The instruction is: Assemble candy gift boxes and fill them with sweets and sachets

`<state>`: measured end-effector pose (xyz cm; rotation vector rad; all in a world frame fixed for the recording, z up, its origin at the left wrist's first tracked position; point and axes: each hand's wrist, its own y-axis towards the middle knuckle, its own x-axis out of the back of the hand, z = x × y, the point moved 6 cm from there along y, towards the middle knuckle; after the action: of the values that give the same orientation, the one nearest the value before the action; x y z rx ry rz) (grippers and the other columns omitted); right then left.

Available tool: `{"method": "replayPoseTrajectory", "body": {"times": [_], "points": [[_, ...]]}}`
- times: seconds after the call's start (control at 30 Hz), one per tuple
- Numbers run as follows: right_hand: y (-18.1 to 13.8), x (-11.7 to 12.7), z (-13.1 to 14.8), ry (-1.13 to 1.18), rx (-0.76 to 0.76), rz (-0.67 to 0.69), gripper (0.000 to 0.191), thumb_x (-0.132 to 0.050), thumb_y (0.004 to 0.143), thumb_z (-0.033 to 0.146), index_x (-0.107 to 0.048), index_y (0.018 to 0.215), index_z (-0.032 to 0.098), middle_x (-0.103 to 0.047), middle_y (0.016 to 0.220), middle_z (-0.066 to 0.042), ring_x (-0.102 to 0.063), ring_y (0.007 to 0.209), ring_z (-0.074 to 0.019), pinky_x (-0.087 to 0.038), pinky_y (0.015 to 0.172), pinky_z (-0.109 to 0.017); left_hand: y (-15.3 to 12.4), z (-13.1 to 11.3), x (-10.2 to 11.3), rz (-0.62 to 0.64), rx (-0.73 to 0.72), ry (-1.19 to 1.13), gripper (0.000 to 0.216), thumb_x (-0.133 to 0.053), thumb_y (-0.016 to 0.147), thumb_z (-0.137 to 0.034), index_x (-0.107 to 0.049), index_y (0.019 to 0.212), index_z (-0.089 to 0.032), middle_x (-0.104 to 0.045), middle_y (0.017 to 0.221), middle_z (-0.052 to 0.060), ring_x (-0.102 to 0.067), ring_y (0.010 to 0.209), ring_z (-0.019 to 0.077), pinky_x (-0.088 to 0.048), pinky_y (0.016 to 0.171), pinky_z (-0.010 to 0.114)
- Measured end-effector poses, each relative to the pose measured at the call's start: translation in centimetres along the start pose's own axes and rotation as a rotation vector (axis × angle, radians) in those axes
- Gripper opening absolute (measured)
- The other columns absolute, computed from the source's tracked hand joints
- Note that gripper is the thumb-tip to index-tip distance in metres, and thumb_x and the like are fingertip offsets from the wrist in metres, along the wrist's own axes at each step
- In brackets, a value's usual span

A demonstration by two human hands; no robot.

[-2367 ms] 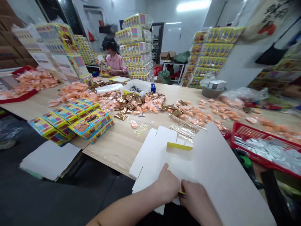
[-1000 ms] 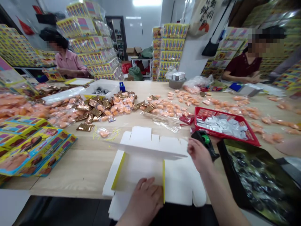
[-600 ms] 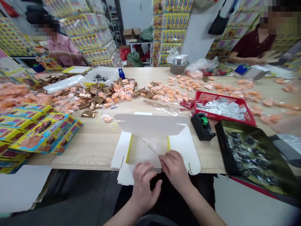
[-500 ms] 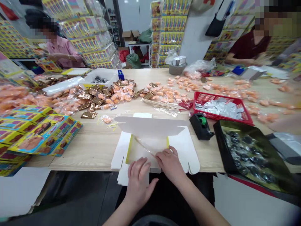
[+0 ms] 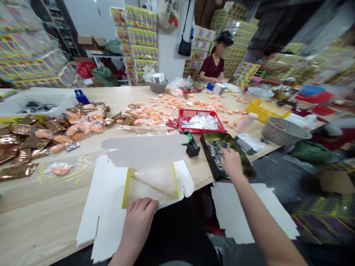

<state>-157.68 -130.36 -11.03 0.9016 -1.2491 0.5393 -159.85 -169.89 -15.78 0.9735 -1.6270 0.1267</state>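
Note:
An unfolded white cardboard box (image 5: 129,186) with yellow inner edges lies before me, its flap raised at the back. A thin wooden stick (image 5: 152,186) in clear wrap lies slantwise inside it. My left hand (image 5: 140,216) grips the box's near edge, fingers curled over it and thumb hidden. To the right, my right hand (image 5: 232,162) reaches into a dark tray (image 5: 249,167) of small black pieces in clear wrap (image 5: 217,147). Its fingers are partly bent and apart, with the tips at the pieces; I see nothing held.
Behind the tray stand a black tape dispenser (image 5: 192,147) and a red basket (image 5: 222,128) of silvery sachets. Orange packets (image 5: 151,114) and brown foil packets (image 5: 36,142) cover the table. A grey basket (image 5: 285,133) sits at right. Co-workers sit farther back, one in dark red (image 5: 212,68).
My view has turned right. My right hand has let go of the stick, leaving it in the box, and moved right into the dark tray. My left hand has closed over the box's near edge.

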Motion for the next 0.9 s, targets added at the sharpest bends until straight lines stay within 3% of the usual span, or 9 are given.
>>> {"method": "replayPoseTrajectory", "body": {"times": [0.13,0.23,0.33,0.4,0.47,0.53,0.67,0.8,0.9], "points": [[3.4,-2.6,-3.6,0.028,0.094,0.134,0.041,-0.053,0.078,0.007,-0.071,0.111,0.023,-0.067,0.122,-0.008,-0.056,0.116,-0.0269,-0.048,0.090,-0.036,0.8,0.0,-1.0,0.079,0.057,0.074,0.019,-0.049,0.093,-0.014,-0.065,0.097,-0.022,-0.067,0.092,0.004,-0.060,0.080,0.0219,-0.043,0.074,0.036],[3.2,-2.3,-3.3,0.073,0.081,0.100,0.034,-0.045,0.088,0.016,-0.068,0.113,0.015,-0.070,0.111,-0.013,-0.062,0.104,-0.0245,-0.048,0.087,-0.035,1.2,-0.1,-0.7,0.087,0.078,0.095,0.020,-0.048,0.092,-0.015,-0.065,0.102,-0.022,-0.067,0.094,0.005,-0.062,0.082,0.0225,-0.048,0.074,0.037],[0.1,1.7,-0.2,0.235,0.094,-0.260,0.037,-0.043,0.092,0.023,-0.062,0.120,0.009,-0.069,0.112,-0.017,-0.062,0.101,-0.0260,-0.047,0.090,-0.040,1.5,-0.4,0.0,0.045,0.091,0.086,0.026,-0.052,0.091,-0.019,-0.059,0.116,-0.021,-0.065,0.112,0.009,-0.063,0.097,0.0254,-0.052,0.083,0.041],[-3.5,4.5,4.6,0.442,0.335,-0.475,0.031,-0.050,0.092,0.023,-0.063,0.118,0.015,-0.070,0.109,-0.012,-0.062,0.102,-0.0235,-0.046,0.094,-0.039,1.9,-0.6,0.2,0.050,0.099,0.088,0.031,-0.055,0.091,-0.023,-0.056,0.121,-0.020,-0.063,0.122,0.011,-0.061,0.108,0.0272,-0.052,0.089,0.043],[-7.0,4.9,11.2,0.544,0.726,-0.347,0.028,-0.054,0.091,0.017,-0.064,0.117,0.021,-0.070,0.111,-0.007,-0.059,0.112,-0.0218,-0.043,0.100,-0.038,2.3,-0.7,0.0,0.096,0.108,0.098,0.037,-0.058,0.089,-0.024,-0.053,0.125,-0.017,-0.063,0.126,0.013,-0.060,0.114,0.0279,-0.052,0.093,0.044],[-9.2,3.6,16.8,0.475,0.880,-0.175,0.024,-0.056,0.091,0.015,-0.068,0.110,0.023,-0.072,0.106,-0.005,-0.057,0.113,-0.0220,-0.040,0.103,-0.040,2.6,-0.5,-0.6,0.167,0.125,0.128,0.045,-0.062,0.086,-0.021,-0.051,0.129,-0.013,-0.062,0.128,0.015,-0.060,0.116,0.0291,-0.052,0.095,0.044],[-10.0,-1.3,22.5,0.202,0.899,0.247,0.006,-0.067,0.085,0.021,-0.072,0.081,0.021,-0.070,0.077,-0.004,-0.061,0.094,-0.0227,-0.030,0.109,-0.053,2.5,-0.2,-1.9,0.268,0.132,0.214,0.049,-0.064,0.081,-0.016,-0.054,0.129,-0.008,-0.059,0.134,0.019,-0.061,0.117,0.0315,-0.054,0.093,0.045],[-7.8,-0.1,19.4,0.444,0.941,0.292,0.020,-0.061,0.089,0.040,-0.072,0.086,0.024,-0.071,0.090,-0.002,-0.059,0.102,-0.0201,-0.038,0.104,-0.042,1.9,0.3,-2.5,0.248,0.096,0.256,0.040,-0.057,0.086,-0.019,-0.058,0.124,-0.008,-0.062,0.130,0.018,-0.064,0.111,0.0311,-0.056,0.090,0.045],[-1.5,2.7,9.5,0.484,0.505,-0.027,0.031,-0.044,0.097,0.032,-0.071,0.090,0.018,-0.070,0.090,-0.007,-0.060,0.089,-0.0183,-0.046,0.087,-0.032,1.6,0.5,-2.6,0.207,0.051,0.264,0.040,-0.055,0.087,-0.022,-0.058,0.125,-0.008,-0.063,0.129,0.018,-0.065,0.111,0.0319,-0.057,0.089,0.046]]}}
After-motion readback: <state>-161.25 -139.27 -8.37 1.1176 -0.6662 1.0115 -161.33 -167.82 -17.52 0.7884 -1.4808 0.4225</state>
